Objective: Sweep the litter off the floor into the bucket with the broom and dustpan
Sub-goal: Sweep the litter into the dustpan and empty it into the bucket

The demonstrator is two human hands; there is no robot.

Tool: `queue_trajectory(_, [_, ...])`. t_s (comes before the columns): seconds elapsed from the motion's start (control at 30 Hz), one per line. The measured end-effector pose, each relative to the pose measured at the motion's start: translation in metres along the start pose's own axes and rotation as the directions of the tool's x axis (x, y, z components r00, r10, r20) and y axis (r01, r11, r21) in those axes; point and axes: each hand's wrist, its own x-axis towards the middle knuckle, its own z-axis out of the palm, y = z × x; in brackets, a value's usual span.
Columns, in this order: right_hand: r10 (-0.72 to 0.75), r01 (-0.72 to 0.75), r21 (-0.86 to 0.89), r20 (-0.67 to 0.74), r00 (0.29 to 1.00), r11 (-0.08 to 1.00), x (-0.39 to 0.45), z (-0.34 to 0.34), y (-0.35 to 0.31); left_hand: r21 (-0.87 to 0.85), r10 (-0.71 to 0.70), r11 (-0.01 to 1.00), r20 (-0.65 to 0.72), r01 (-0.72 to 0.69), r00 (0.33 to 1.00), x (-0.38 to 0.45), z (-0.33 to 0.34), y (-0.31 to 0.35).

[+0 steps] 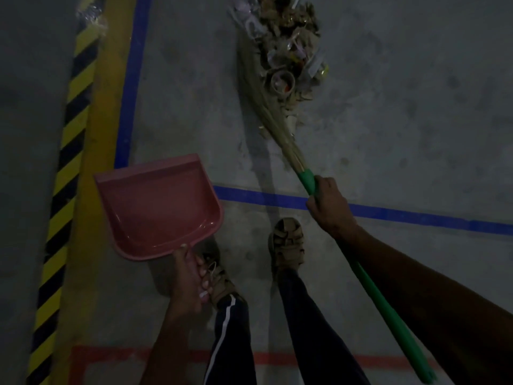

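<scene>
Two hands in use, both occupied. Left hand (191, 276), nearest the camera: fingers curled tight round the handle of a pink plastic dustpan (158, 204), thumb lying along the top. Pan held off the floor, open mouth facing away from the person, its inside showing no litter; it hangs over the grey concrete floor (402, 120) just inside the corner of the blue tape lines (416, 215).

Right hand (329, 205): clenched round the upper part of the green plastic handle of a grass broom (277, 126). The handle runs back under the forearm toward the lower right edge of the view. The tan bristle head slants forward and left, its tips lying on the floor against the left side of the litter.

Feet: two brown strapped sandals (287, 245) below dark trousers with a white side stripe, standing just short of the crosswise blue line.

Litter pile (288, 48), farthest item: a long heap of torn brown cardboard scraps, pale wrappers and a cardboard tape roll, lying beyond the blue line and touching the bristles.

Surroundings: a yellow painted strip (102, 134) and black-and-yellow hazard stripes (72, 129) along the left; red tape line (277, 358) near the bottom. Crumpled clear wrapping at the top left, on the stripes.
</scene>
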Motion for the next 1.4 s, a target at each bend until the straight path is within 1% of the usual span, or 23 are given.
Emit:
queue_trajectory(0.07, [-0.081, 0.081, 0.017, 0.042, 0.996, 0.997, -0.008, 0.006, 0.005, -0.004, -0.023, 1.000, 0.015, 0.023, 1.000, -0.001, 0.006, 0.001])
queue_trajectory(0.17, [-0.163, 0.162, 0.023, 0.189, 0.968, 0.987, -0.019, 0.024, 0.012, -0.070, -0.053, 0.996, -0.003, 0.053, 0.999, -0.002, 0.010, 0.000])
queue_trajectory(0.3, [-0.219, 0.245, -0.015, 0.395, 0.892, 0.969, -0.026, 0.044, 0.012, -0.104, -0.061, 0.993, -0.053, 0.056, 0.997, 0.012, 0.002, -0.006])
queue_trajectory(0.37, [-0.202, 0.241, -0.033, 0.440, 0.875, 0.970, -0.023, 0.047, 0.014, -0.124, -0.070, 0.990, -0.069, 0.061, 0.995, 0.017, -0.003, -0.010])
queue_trajectory(0.43, [-0.155, 0.189, -0.048, 0.400, 0.903, 0.981, -0.015, 0.044, 0.019, -0.137, -0.073, 0.989, -0.092, 0.060, 0.993, 0.020, -0.007, -0.014])
queue_trajectory(0.5, [-0.109, 0.138, -0.067, 0.319, 0.942, 0.988, -0.004, 0.036, 0.026, -0.150, -0.076, 0.987, -0.109, 0.059, 0.991, 0.021, -0.010, -0.017])
queue_trajectory(0.6, [-0.069, 0.090, -0.098, 0.201, 0.977, 0.991, 0.013, 0.021, 0.030, -0.172, -0.073, 0.984, -0.141, 0.049, 0.987, 0.024, -0.014, -0.019])
queue_trajectory(0.73, [-0.068, 0.075, -0.124, 0.054, 0.996, 0.989, 0.021, 0.003, 0.027, -0.197, -0.059, 0.980, -0.174, 0.024, 0.983, 0.022, -0.009, -0.022])
queue_trajectory(0.83, [-0.106, 0.104, -0.082, -0.018, 0.994, 0.991, 0.019, -0.002, 0.031, -0.220, -0.071, 0.975, -0.153, 0.036, 0.986, 0.023, -0.001, -0.022])
queue_trajectory(0.93, [-0.126, 0.126, 0.001, -0.002, 0.992, 0.992, 0.015, -0.002, 0.039, -0.207, -0.066, 0.978, -0.128, 0.039, 0.990, 0.024, 0.014, -0.018])
queue_trajectory(1.03, [-0.115, 0.109, 0.066, 0.096, 0.989, 0.992, 0.003, 0.006, 0.050, -0.145, -0.078, 0.987, -0.105, 0.063, 0.991, 0.031, 0.029, -0.016])
queue_trajectory(1.1, [-0.064, 0.051, 0.075, 0.183, 0.981, 0.996, -0.005, 0.014, 0.059, -0.104, -0.078, 0.992, -0.099, 0.068, 0.992, 0.036, 0.039, -0.013])
queue_trajectory(1.17, [0.007, -0.012, 0.020, 0.236, 0.972, 1.000, -0.012, 0.020, 0.068, -0.050, -0.059, 0.997, -0.108, 0.054, 0.992, 0.036, 0.052, -0.007])
queue_trajectory(1.23, [0.064, -0.054, -0.053, 0.225, 0.972, 0.997, -0.019, 0.025, 0.075, -0.007, -0.025, 1.000, -0.108, 0.025, 0.994, 0.033, 0.067, 0.000])
queue_trajectory(1.4, [0.194, -0.189, -0.103, 0.043, 0.980, 0.977, -0.013, 0.014, 0.075, 0.088, -0.017, 0.996, -0.076, 0.023, 0.997, 0.033, 0.093, 0.011])
